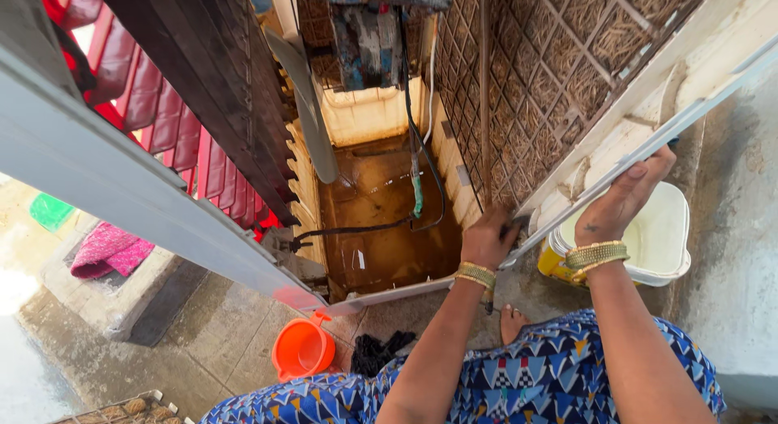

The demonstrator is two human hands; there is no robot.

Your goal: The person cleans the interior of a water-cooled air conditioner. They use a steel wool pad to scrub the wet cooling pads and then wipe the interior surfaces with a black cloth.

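Gripping the lower corner of a straw-filled cooler panel point(559, 76), the left hand point(489, 239) has its grip clenched around a small dark tool, hard to make out, pressed against the panel's frame. Up and to the right, the right hand point(622, 199) has its grip wrapped over the panel's pale metal edge point(648, 140), thumb on top, fingers behind. Both wrists wear gold bangles.

This panel is a brown metal grid packed with dry, tan straw padding, tilted outward from an open air cooler body point(381, 116). Inside the cooler, the cream plastic tank point(389, 230) holds murky brown water, with a black hose and cable trailing into it.

Beneath the right hand stands a white and yellow bucket point(660, 238). An orange plastic mug point(302, 349) sits on the wet grey concrete floor point(162, 343) beside a dark cloth. A pink rug lies on a step at far left.

Both forearms reach forward and up from a blue patterned dress; a bare foot shows below the left wrist.
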